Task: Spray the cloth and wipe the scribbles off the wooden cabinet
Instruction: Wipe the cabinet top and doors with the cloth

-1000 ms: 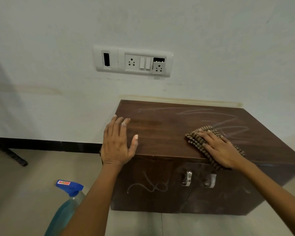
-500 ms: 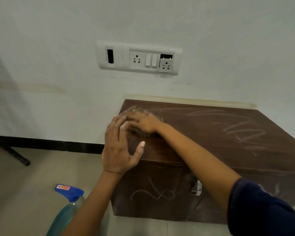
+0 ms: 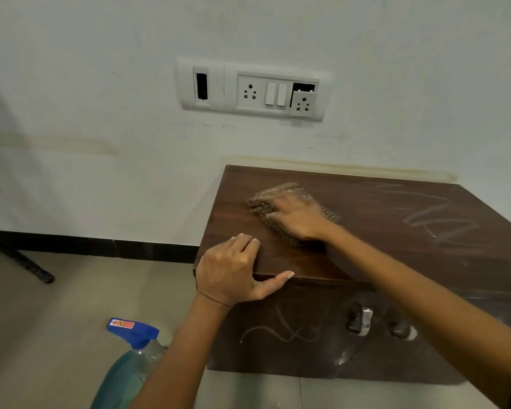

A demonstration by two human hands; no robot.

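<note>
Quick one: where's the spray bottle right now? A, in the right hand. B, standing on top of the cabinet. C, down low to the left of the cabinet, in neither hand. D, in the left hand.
C: the spray bottle sits low beside the cabinet, while the left hand rests on the cabinet's front corner and the right hand presses the cloth on its top.
</note>
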